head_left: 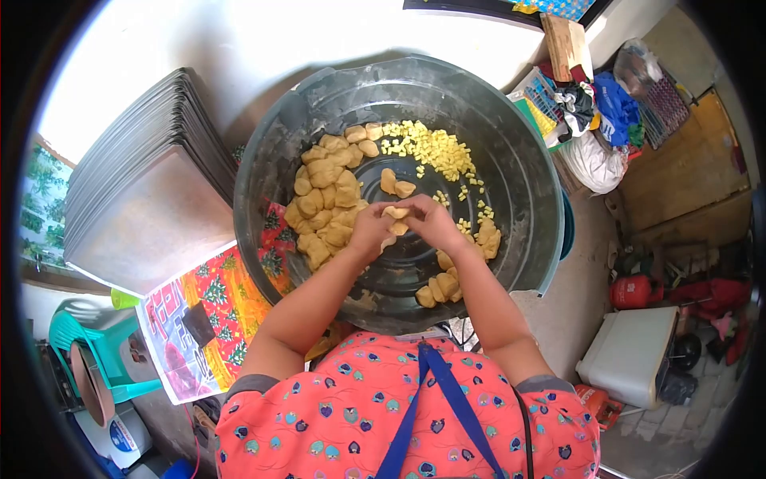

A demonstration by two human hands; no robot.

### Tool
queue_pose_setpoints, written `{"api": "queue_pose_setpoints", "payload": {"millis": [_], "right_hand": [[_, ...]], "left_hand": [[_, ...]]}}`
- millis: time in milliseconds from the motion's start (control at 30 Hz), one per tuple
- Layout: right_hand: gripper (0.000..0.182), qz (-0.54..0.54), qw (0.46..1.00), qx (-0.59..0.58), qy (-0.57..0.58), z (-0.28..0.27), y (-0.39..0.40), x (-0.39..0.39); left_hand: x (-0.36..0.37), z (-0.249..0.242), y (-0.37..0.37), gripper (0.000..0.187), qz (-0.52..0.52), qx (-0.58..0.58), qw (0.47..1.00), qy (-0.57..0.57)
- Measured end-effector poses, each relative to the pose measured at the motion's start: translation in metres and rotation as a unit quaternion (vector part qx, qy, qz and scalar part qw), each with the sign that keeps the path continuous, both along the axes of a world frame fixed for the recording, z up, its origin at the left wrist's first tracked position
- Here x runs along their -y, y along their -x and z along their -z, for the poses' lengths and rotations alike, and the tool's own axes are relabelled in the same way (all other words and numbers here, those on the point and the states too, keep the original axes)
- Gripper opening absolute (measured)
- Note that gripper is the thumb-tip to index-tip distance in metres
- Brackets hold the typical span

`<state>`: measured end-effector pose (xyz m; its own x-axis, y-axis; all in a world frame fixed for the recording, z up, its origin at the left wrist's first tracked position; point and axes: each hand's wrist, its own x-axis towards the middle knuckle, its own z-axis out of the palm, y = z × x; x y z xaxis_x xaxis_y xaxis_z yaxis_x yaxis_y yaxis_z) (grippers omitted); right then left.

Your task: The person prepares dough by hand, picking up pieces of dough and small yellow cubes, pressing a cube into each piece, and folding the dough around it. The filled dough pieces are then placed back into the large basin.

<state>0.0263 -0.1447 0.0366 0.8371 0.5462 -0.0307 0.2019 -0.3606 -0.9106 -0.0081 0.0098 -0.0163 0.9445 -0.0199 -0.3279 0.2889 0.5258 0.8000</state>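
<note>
Both hands are over a large dark round tub (519, 160). My left hand (372, 229) and my right hand (433, 223) meet near its middle, fingers pinched on a small piece of dough (396, 213). Just beyond them, two loose dough pieces (396, 184) rest on the tub floor. Many tan dough pieces (327, 188) are heaped along the tub's left side. Small yellow cubes (439, 152), possibly cheese, are scattered at the far right of the floor. Nearer me on the right sit more dough pieces (440, 287), some by my right forearm.
A tall stack of metal trays (152, 215) leans left of the tub, above a patterned red-and-orange cover (223, 295). A teal plastic chair (104, 351) stands lower left. Bags and cloths (598, 120) are piled at upper right, and a white box (626, 351) stands lower right.
</note>
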Motion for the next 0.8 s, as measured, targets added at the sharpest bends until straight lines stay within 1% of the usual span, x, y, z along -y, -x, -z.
{"api": "queue_pose_setpoints", "payload": {"millis": [67,100,133,167,233,267,333,367,433,467,567,600,667,700,767,800], "right_hand": [[0.040,-0.025,0.997,0.080,0.005,-0.009,0.011,-0.004],[0.040,-0.036,0.992,0.119,0.008,-0.010,0.015,-0.005],[0.040,-0.037,0.990,0.134,0.005,-0.008,0.018,-0.006],[0.040,-0.024,0.991,0.128,0.022,-0.007,0.020,-0.005],[0.038,0.000,0.991,0.117,0.057,-0.006,0.020,-0.001],[0.036,0.020,0.995,0.091,0.046,-0.005,0.018,0.001],[0.031,0.057,0.997,0.036,0.022,-0.004,0.009,0.005],[0.030,0.064,0.997,-0.031,-0.011,-0.005,0.005,0.008],[0.028,0.079,0.981,-0.161,-0.078,-0.017,0.001,0.012],[0.024,0.064,0.981,-0.173,-0.063,-0.021,0.003,0.013],[0.025,0.060,0.980,-0.154,-0.110,-0.019,0.015,0.011],[0.025,0.065,0.977,-0.152,-0.138,-0.019,0.020,0.011],[0.025,0.104,0.974,-0.164,-0.117,-0.022,0.020,0.015],[0.026,0.125,0.972,-0.169,-0.107,-0.024,0.021,0.017],[0.026,0.112,0.970,-0.182,-0.118,-0.028,0.023,0.023],[0.026,0.107,0.968,-0.188,-0.124,-0.030,0.024,0.025]], "left_hand": [[-0.003,0.005,0.000,0.031,-0.018,-0.023,0.998,0.053],[-0.005,0.000,0.001,0.034,-0.008,-0.048,0.993,0.108],[-0.008,-0.008,0.002,0.037,0.001,-0.073,0.984,0.163],[-0.010,-0.016,0.002,0.041,0.011,-0.097,0.971,0.216],[-0.012,-0.010,-0.002,0.045,0.044,-0.064,0.962,0.261],[-0.012,-0.006,-0.003,0.047,0.060,-0.048,0.956,0.283],[-0.008,-0.021,0.001,0.048,0.094,0.018,0.979,0.178],[-0.006,-0.030,0.003,0.048,0.111,0.051,0.985,0.124],[-0.005,-0.030,0.005,0.047,0.111,0.081,0.989,0.047],[-0.004,-0.031,0.006,0.047,0.112,0.096,0.989,0.009],[-0.006,-0.025,0.007,0.040,0.111,0.077,0.990,-0.030],[-0.005,-0.027,0.007,0.039,0.118,0.073,0.990,-0.014],[-0.004,-0.031,0.010,0.037,0.135,0.063,0.989,0.019],[-0.002,-0.036,0.012,0.036,0.132,0.045,0.988,0.065],[0.002,-0.045,0.016,0.035,0.126,0.008,0.980,0.155],[0.003,-0.038,0.014,0.036,0.132,0.018,0.985,0.109]]}}
